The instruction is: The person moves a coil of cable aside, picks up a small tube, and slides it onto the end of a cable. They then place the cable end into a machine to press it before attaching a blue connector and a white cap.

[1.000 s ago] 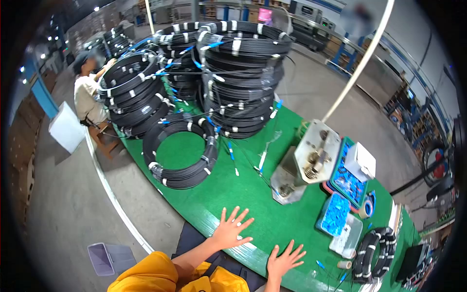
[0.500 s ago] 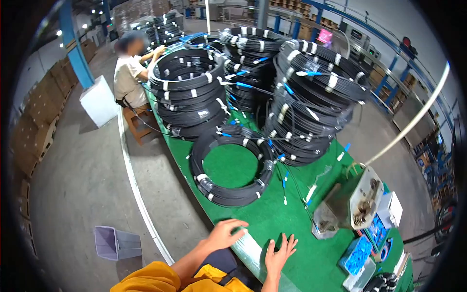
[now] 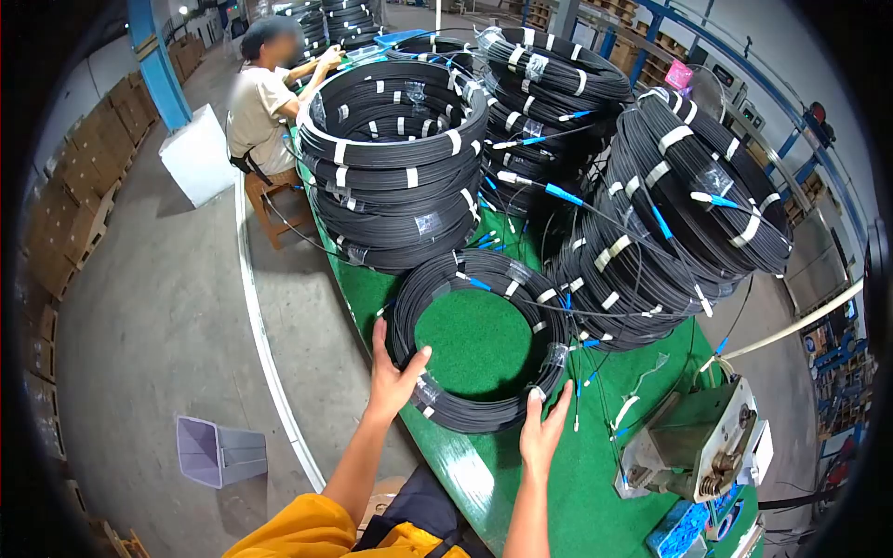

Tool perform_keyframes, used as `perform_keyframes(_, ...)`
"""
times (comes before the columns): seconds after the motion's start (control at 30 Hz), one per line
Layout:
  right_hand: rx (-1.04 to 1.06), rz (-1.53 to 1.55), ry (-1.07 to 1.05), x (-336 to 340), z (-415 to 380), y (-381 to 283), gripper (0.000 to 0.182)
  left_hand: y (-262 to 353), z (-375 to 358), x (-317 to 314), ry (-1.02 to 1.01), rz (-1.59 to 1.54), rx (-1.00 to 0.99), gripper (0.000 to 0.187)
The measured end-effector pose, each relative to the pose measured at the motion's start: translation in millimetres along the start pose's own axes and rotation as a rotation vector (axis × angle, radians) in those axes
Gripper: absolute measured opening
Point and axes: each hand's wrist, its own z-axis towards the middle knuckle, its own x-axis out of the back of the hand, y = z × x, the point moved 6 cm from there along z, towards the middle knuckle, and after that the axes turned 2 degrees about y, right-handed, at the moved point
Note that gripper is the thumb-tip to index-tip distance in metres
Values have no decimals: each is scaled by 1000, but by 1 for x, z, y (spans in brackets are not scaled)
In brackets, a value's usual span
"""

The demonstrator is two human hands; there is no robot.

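A single black cable coil, bound with white and clear tape, lies flat on the green table mat. At its near left side my left hand grips it, thumb over the top and fingers along the outer edge. My right hand holds the near right side, with its thumb on the coil and fingers around the outside. Blue connectors with white ends hang from the cable on and beside the coil.
Behind the coil rise a left coil stack and a leaning right stack. A metal hand press and blue parts box stand at right. A co-worker sits at far left. A grey bin is on the floor.
Both hands have moved forward from above the near table edge onto the coil and closed on its sides. The view has shifted closer to the coils.
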Motion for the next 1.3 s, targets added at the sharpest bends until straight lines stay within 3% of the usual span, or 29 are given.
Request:
perform_keyframes(0.1, -177, 71, -18, -21, 23, 5, 86, -1, 18, -17, -154, -186, 145, 80)
perform_keyframes(0.17, -166, 32, 22, -27, 28, 17, 88, -13, 15, -17, -129, -177, 115, 76)
perform_keyframes(0.23, -163, 237, -13, -30, 27, 25, 85, -14, 14, -15, -125, -188, 149, 77)
perform_keyframes(0.27, -167, 233, -4, -28, 25, 29, 85, -17, 11, -15, -90, -172, 240, 81)
perform_keyframes(0.47, -210, 226, -22, -30, 28, 31, 87, -28, 12, -17, -54, -281, 206, 81)
perform_keyframes(0.77, -84, 198, 40, -18, 21, 19, 77, 4, -7, -11, -95, -368, 257, 81)
perform_keyframes(0.87, -14, 371, 62, -10, 10, 62, 69, 10, -30, -1, -104, -314, 191, 81)
perform_keyframes(0.9, -106, 371, -33, 3, -4, 50, 83, 12, -42, 3, -100, -257, 163, 81)
perform_keyframes(0.93, -151, 366, -30, 18, -21, 40, 84, 4, -57, 7, -94, -267, 242, 81)
perform_keyframes(0.97, -191, 360, -27, 28, -34, 39, 85, 2, -71, 11, -102, -255, 159, 82)
perform_keyframes(1.03, -140, 305, 14, 53, -62, 53, 86, -3, -108, 22, -112, -280, 233, 78)
perform_keyframes(1.17, -194, 340, 35, 109, -135, 52, 84, 22, -169, 48, -170, -421, 392, 57)
perform_keyframes(1.23, -198, 393, 79, 134, -167, 61, 83, 23, -184, 58, -200, -292, 290, 52)
perform_keyframes(1.3, -239, 262, 131, 163, -198, 84, 84, 32, -205, 58, -253, -443, 413, 49)
